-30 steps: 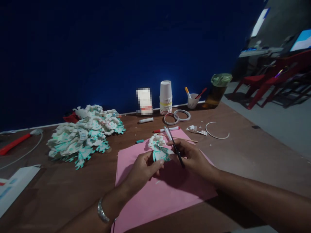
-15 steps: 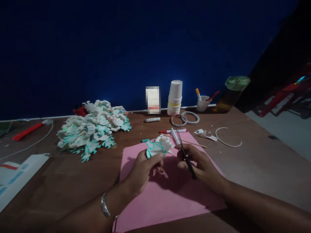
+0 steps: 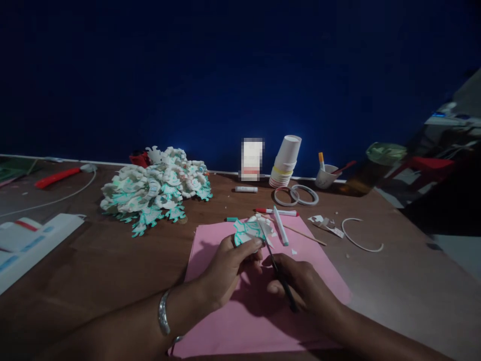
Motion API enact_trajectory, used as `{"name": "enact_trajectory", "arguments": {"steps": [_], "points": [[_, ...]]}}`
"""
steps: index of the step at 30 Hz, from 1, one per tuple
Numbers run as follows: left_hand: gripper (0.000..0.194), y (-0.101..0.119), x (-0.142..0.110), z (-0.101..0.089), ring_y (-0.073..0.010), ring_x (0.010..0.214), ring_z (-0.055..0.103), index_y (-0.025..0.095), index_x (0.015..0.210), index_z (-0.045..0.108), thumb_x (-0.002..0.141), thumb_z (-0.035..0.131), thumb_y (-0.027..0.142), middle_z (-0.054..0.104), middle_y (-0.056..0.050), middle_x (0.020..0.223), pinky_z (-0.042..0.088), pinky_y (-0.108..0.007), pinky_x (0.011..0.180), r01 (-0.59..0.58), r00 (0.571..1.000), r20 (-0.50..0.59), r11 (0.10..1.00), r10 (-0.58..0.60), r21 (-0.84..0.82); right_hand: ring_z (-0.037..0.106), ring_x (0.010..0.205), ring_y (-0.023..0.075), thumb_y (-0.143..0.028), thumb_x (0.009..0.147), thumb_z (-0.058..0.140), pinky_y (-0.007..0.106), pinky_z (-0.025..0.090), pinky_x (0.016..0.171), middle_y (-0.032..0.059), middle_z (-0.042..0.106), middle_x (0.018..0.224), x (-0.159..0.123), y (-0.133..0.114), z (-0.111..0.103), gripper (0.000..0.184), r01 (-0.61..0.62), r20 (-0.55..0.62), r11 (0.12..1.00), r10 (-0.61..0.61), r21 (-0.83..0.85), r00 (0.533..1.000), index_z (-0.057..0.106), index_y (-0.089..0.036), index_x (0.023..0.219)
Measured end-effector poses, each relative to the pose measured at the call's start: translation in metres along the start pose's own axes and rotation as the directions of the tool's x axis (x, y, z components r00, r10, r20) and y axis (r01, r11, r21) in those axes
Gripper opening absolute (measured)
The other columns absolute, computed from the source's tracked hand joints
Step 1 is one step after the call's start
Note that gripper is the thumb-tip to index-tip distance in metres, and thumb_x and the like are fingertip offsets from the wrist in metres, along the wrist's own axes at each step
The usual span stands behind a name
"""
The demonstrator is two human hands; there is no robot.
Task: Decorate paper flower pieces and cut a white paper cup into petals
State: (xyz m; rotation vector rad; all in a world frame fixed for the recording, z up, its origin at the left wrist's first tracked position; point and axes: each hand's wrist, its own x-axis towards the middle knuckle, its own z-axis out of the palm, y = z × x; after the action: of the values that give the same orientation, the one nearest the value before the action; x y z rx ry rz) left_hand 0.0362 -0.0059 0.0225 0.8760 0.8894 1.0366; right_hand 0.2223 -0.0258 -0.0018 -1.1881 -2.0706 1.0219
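Observation:
Between its thumb and fingers, my left hand point(image 3: 231, 268) pinches a white paper cutout point(image 3: 246, 231) with green marker outlines. My right hand point(image 3: 300, 283) grips dark-handled scissors point(image 3: 280, 276), whose blades reach up to the right edge of the cutout. Both hands are over pink paper point(image 3: 210, 316) on the brown table. Just beyond the cutout lie white paper scraps point(image 3: 265, 220), partly hidden behind it. A white marker point(image 3: 280, 228) and a thin wooden stick point(image 3: 306, 234) rest on the pink paper near the scissors.
A heap of green-edged paper pieces point(image 3: 158, 188) lies left. At the back stand stacked paper cups point(image 3: 286, 160), tape rings point(image 3: 305, 195), a small cup point(image 3: 326, 176) with pens and a lidded container point(image 3: 378, 165). A power strip point(image 3: 41, 245) and a red-handled tool point(image 3: 60, 178) sit far left.
The scissors have moved left to the cutout, their blades now at its right edge. A small white scrap now shows on the pink paper. The whole view has shifted slightly.

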Motion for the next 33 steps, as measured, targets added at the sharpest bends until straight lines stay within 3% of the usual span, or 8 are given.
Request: {"name": "enact_trajectory", "arguments": {"steps": [7,20,29,33], "points": [[0.023,0.0017,-0.0010,0.0042,-0.0108,0.054,0.057,0.015,0.073,0.065,0.079,0.074,0.035,0.063,-0.001,0.066,0.044,-0.022,0.055,0.063,0.998,0.011,0.998,-0.064,0.017,0.046,0.056,0.0130,-0.047,0.094,0.055,0.023,0.037,0.054,-0.0012,0.061,0.068,-0.0011,-0.0012,-0.0024,0.028,0.020,0.017,0.997,-0.021,0.074,1.000,0.059,-0.019,0.098],[0.029,0.0009,-0.0017,0.0029,-0.0129,0.053,0.058,0.015,0.070,0.067,0.078,0.075,0.042,0.064,-0.003,0.060,0.042,-0.022,0.051,0.131,0.991,0.020,0.991,-0.132,0.024,0.051,0.059,0.0139,-0.062,0.095,0.051,0.023,0.040,0.056,0.0011,0.065,0.075,-0.0026,-0.0028,-0.0033,0.044,0.066,-0.003,0.993,-0.066,0.102,0.998,0.058,-0.019,0.096],[0.026,-0.0005,-0.0002,-0.0006,-0.0107,0.055,0.057,0.014,0.072,0.066,0.078,0.075,0.038,0.063,-0.002,0.063,0.043,-0.020,0.054,0.136,0.991,0.000,0.991,-0.136,0.021,0.038,0.052,0.0114,-0.068,0.093,0.047,0.022,0.030,0.048,-0.0056,0.047,0.058,-0.0040,-0.0027,-0.0045,0.050,0.020,0.028,0.996,-0.023,0.088,0.999,0.054,-0.020,0.086],[0.021,-0.0002,0.0020,-0.0032,-0.0085,0.050,0.053,0.016,0.072,0.063,0.078,0.073,0.033,0.062,0.000,0.058,0.033,-0.019,0.047,0.081,0.997,0.011,0.994,-0.082,0.071,0.035,0.053,0.0109,-0.060,0.095,0.052,0.022,0.028,0.049,-0.0064,0.044,0.059,-0.0050,-0.0008,-0.0079,0.042,-0.005,0.072,0.994,-0.003,0.105,0.997,0.051,-0.020,0.083]]}}
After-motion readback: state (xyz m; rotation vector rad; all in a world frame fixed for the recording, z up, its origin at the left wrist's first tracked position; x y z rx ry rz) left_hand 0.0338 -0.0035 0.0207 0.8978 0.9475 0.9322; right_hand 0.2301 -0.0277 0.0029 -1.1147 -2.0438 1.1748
